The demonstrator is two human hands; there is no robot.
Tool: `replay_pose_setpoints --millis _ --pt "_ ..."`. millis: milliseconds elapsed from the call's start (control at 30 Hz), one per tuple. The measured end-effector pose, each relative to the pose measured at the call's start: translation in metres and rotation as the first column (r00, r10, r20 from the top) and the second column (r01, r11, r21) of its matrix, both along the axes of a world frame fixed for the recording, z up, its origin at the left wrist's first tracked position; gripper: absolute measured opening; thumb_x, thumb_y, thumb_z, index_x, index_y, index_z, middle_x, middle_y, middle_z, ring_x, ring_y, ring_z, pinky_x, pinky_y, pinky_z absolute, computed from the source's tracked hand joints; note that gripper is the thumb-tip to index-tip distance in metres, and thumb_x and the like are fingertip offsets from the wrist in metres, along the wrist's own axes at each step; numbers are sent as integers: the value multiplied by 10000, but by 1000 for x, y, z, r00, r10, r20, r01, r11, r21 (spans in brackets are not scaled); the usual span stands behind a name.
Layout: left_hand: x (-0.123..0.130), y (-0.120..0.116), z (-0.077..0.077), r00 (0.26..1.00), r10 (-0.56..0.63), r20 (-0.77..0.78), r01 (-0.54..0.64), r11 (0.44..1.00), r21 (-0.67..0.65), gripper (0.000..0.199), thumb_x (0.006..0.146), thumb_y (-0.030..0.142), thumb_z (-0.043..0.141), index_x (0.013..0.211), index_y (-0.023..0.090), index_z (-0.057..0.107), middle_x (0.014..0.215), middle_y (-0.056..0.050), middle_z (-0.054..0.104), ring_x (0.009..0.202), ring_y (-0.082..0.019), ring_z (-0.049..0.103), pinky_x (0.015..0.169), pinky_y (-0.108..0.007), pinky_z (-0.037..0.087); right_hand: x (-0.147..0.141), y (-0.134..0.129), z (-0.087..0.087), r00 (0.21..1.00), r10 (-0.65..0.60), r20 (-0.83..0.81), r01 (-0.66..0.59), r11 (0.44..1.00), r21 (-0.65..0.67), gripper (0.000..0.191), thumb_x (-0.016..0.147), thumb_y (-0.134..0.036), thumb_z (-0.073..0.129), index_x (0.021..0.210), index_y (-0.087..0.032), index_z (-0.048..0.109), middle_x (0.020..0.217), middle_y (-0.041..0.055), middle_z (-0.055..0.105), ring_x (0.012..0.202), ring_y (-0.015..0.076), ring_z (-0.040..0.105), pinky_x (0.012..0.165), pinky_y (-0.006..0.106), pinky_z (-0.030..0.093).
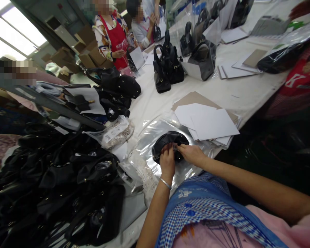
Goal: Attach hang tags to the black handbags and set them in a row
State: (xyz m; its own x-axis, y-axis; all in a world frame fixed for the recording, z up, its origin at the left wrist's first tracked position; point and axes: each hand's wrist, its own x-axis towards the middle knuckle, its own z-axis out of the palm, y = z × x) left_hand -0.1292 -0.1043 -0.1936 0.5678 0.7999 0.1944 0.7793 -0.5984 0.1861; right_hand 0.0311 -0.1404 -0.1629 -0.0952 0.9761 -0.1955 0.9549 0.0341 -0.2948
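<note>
A small black handbag (161,140) lies on a stack of clear plastic bags (144,137) at the table's near edge. My left hand (167,161), with a silver bangle at the wrist, has its bent fingers at the handbag's opening, gripping there; the fingertips are partly hidden inside. From the right, my right hand (192,154) pinches the handbag's edge close to the left fingers. Whether a small part such as a zip or strap lies between the fingers is too small to tell.
White and brown cardboard sheets (214,124) lie right of the handbag. A heap of black handbags (67,179) fills the left. A plastic packet (117,132) rests beside the heap. Upright handbags (167,67) stand farther up the table. A co-worker in a red apron (116,39) stands across.
</note>
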Motion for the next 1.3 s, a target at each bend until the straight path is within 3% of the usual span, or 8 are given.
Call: replay_pose_setpoints --millis 200,367,500,867,967,1133,1300 --pt "0 10 4 999 21 -32 -24 996 -88 475 937 135 468 1409 141 407 1305 -165 570 1224 -238 530 1007 -358 471 -6 5 2 989 -142 -31 140 987 -81 436 957 -222 332 1366 -244 481 1019 87 704 809 216 687 639 283 483" --pt "7 17 19 994 37 -105 -61 971 -232 451 955 137 414 1405 143 427 1344 -156 553 1206 -239 552 941 -316 503 -11 -3 -8 959 -253 -128 250 967 -43 431 968 -229 307 1358 -226 489 1289 76 623 945 223 680 734 317 529" --pt "10 19 30 985 6 -172 -60 950 -308 457 960 150 402 1415 193 424 1363 -132 546 1159 -237 588 853 -298 532 -10 -12 -11 946 -288 -152 289 957 -18 434 971 -255 315 1373 -269 475 1363 37 571 981 227 675 764 340 545" --pt "18 22 30 961 23 -276 -107 950 -294 416 961 133 388 1363 181 483 1346 -102 570 1175 -215 572 849 -267 518 -12 -20 -6 895 -397 -205 393 918 -64 536 934 -177 313 1458 -278 362 1420 21 515 1070 220 642 781 332 540" --pt "17 24 30 958 12 -285 -100 950 -297 406 967 143 380 1356 185 491 1364 -91 557 1212 -210 543 846 -255 515 -10 -18 -5 895 -413 -170 408 911 -66 482 968 -255 307 1441 -301 385 1332 29 596 998 222 667 723 313 522" --pt "12 22 33 963 -26 -267 -64 945 -322 438 975 146 367 1399 229 438 1379 -59 545 1246 -192 512 912 -248 488 -2 5 8 909 -416 16 415 905 -95 428 969 -429 371 1339 -248 490 946 95 734 839 254 694 664 303 477" --pt "13 19 32 980 -39 -197 -33 936 -350 470 956 112 388 1404 243 434 1397 -81 523 1246 -215 520 926 -281 490 5 33 19 974 -209 92 220 967 -130 324 944 -288 437 1165 -89 566 831 178 721 813 276 698 677 316 475"
